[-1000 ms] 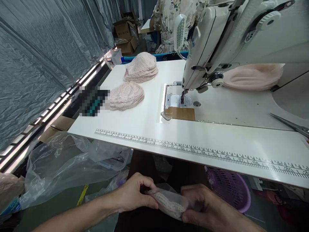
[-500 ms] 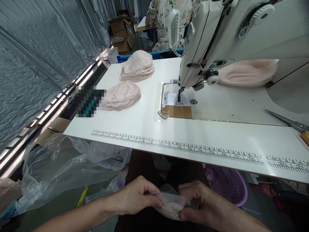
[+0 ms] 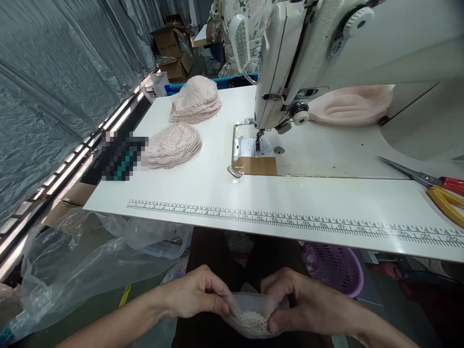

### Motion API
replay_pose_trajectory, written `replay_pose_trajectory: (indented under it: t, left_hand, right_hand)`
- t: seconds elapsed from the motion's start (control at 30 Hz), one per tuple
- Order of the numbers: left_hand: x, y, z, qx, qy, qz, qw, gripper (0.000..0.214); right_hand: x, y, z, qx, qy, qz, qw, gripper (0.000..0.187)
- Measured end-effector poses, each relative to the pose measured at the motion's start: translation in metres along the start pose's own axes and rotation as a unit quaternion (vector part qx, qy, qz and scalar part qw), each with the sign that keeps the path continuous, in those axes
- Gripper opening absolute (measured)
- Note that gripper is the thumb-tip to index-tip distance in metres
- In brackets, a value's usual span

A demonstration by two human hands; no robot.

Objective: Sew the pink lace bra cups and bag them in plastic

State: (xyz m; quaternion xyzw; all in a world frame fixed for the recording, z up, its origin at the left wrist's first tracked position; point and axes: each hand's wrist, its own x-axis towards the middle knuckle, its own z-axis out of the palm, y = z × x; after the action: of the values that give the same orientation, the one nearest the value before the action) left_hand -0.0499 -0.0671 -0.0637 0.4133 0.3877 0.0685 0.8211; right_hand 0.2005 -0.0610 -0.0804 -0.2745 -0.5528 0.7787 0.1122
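Observation:
Between my two hands, low over my lap, is a small clear plastic bag (image 3: 250, 304) with a heap of tiny whitish pieces at its bottom, too small to name. My left hand (image 3: 199, 294) pinches the bag's left side between thumb and fingers. On the other side my right hand (image 3: 290, 302) grips the bag's right edge, thumb low in front. The bag's mouth appears spread between them. Above the hands is the front edge of a white sewing table (image 3: 213, 193) with a printed ruler strip.
A sewing machine (image 3: 275, 72) stands on the table. Two stacks of pale pink lace pieces, a rear stack (image 3: 195, 99) and a front stack (image 3: 174, 145), lie left. Scissors (image 3: 427, 180) rest at right. A purple basket (image 3: 337, 268) is below; a person (image 3: 239, 34) is behind.
The bag looks more spread, showing more of its clear upper part. Both hands keep their hold. The view has shifted right, bringing the scissors' yellow and red handles further into sight.

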Motion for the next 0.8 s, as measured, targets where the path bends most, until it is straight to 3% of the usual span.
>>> replay_pose_trajectory:
  t: [0.2, 0.5, 0.8]
  left_hand:
    - [0.001, -0.001, -0.005, -0.006, -0.026, -0.011, 1.000, 0.038]
    - [-0.002, 0.000, -0.006, -0.007, -0.002, -0.023, 1.000, 0.042]
    - [-0.006, 0.004, -0.008, -0.014, 0.019, -0.039, 0.999, 0.038]
  right_hand:
    - [0.000, -0.004, 0.000, 0.019, -0.002, -0.011, 1.000, 0.026]
    - [-0.001, 0.000, 0.010, -0.048, 0.033, 0.002, 0.998, 0.019]
    - [0.001, -0.002, 0.009, -0.017, 0.035, 0.023, 0.999, 0.012]
